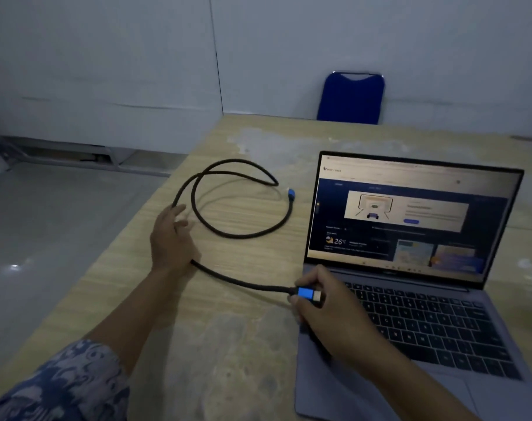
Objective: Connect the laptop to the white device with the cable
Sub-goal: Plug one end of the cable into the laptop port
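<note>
Fingers (298, 299) of your right hand (328, 311) are pinching the cable (243, 235)'s blue plug (308, 292) at the laptop (410, 314)'s left edge; your left hand (170, 238) is pressing flat, fingers spread, on the coil near the table (228, 344)'s left edge.

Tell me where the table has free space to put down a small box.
The table is bare in front, between the left forearm and the laptop, and at the far side, between the cable loop and the blue chair. The middle is crowded: cable loop, both hands.
</note>
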`<state>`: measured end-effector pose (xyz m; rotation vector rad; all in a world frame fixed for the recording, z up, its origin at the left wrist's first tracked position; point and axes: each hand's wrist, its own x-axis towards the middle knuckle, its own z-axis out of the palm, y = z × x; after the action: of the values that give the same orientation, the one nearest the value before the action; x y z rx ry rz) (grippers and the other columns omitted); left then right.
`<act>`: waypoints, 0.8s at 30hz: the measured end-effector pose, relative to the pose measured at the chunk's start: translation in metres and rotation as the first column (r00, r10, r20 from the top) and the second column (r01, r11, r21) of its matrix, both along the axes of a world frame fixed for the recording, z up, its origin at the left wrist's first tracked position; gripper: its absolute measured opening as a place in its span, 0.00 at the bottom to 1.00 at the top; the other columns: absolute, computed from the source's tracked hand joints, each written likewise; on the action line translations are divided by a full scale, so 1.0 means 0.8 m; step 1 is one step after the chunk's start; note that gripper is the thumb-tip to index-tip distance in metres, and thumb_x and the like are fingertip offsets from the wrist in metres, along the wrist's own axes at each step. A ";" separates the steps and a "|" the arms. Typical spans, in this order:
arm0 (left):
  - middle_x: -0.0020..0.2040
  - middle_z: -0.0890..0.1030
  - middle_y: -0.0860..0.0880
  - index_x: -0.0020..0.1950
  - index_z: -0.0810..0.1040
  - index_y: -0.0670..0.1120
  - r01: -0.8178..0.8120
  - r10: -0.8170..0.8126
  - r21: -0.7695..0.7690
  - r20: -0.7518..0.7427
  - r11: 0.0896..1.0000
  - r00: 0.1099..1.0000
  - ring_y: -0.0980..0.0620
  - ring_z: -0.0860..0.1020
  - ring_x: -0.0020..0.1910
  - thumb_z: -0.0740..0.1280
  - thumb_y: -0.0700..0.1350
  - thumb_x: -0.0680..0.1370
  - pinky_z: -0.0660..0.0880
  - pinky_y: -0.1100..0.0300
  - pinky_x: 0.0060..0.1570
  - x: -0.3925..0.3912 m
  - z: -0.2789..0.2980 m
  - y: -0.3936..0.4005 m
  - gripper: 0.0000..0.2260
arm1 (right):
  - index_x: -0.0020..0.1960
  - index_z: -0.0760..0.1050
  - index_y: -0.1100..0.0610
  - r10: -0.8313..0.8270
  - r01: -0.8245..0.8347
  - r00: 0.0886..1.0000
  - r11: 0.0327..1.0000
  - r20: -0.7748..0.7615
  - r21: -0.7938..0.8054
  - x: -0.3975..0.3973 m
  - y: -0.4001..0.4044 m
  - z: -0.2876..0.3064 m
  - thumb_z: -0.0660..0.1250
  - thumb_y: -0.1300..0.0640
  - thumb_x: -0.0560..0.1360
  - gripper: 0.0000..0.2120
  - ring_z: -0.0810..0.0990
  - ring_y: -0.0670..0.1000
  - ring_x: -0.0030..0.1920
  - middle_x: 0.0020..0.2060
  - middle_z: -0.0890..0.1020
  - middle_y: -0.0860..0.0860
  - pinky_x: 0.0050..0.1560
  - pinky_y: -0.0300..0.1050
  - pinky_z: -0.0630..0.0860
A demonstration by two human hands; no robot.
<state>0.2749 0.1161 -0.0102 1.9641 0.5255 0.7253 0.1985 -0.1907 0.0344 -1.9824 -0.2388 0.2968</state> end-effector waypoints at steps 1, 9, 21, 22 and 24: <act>0.58 0.81 0.47 0.66 0.77 0.52 -0.024 0.029 -0.122 0.036 0.992 0.999 0.54 0.83 0.48 0.56 0.36 0.78 0.78 0.62 0.42 -0.002 0.000 0.004 0.21 | 0.44 0.73 0.41 0.012 -0.011 1.000 1.000 0.018 -0.011 -0.001 0.002 -0.006 0.70 0.54 0.77 0.10 0.81 0.43 0.31 0.35 0.84 0.49 0.32 0.37 0.77; 0.75 0.66 0.40 0.71 0.71 0.45 0.141 0.040 0.486 -0.344 0.863 0.938 0.37 0.67 0.71 0.59 0.44 0.75 0.62 0.47 0.71 -0.045 0.028 0.028 0.23 | 0.46 0.73 0.44 0.020 -0.007 0.990 0.996 0.142 -0.090 -0.039 0.016 -0.014 0.71 0.51 0.76 0.06 0.82 0.49 0.30 0.32 0.84 0.50 0.29 0.43 0.76; 0.33 0.78 0.56 0.39 0.75 0.56 0.772 -0.769 0.348 -0.185 0.531 0.612 0.57 0.76 0.34 0.55 0.55 0.83 0.72 0.56 0.36 -0.114 0.002 -0.147 0.15 | 0.51 0.77 0.42 -0.065 0.124 0.955 0.974 0.288 -0.191 -0.044 0.015 -0.021 0.72 0.49 0.74 0.07 0.79 0.36 0.43 0.44 0.81 0.39 0.36 0.31 0.75; 0.32 0.77 0.58 0.37 0.73 0.58 0.759 -0.764 0.370 -0.169 0.536 0.622 0.59 0.75 0.33 0.55 0.56 0.83 0.70 0.59 0.35 -0.110 -0.002 -0.146 0.16 | 0.55 0.76 0.42 -0.104 0.172 0.943 0.966 0.315 -0.195 -0.045 0.008 -0.025 0.71 0.49 0.75 0.10 0.78 0.37 0.45 0.46 0.80 0.38 0.36 0.30 0.74; 0.33 0.76 0.59 0.36 0.72 0.60 0.754 -0.770 0.392 -0.155 0.527 0.619 0.60 0.75 0.34 0.55 0.57 0.82 0.68 0.63 0.34 -0.100 -0.009 -0.142 0.15 | 0.61 0.73 0.43 -0.174 0.313 0.877 0.914 0.448 -0.257 -0.049 -0.004 -0.036 0.69 0.51 0.77 0.14 0.76 0.42 0.50 0.48 0.77 0.37 0.43 0.35 0.74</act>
<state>0.1945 0.0022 -0.0174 2.2813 -0.6015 0.2929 0.1591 -0.1938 0.0059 -2.3626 -0.2122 -0.2820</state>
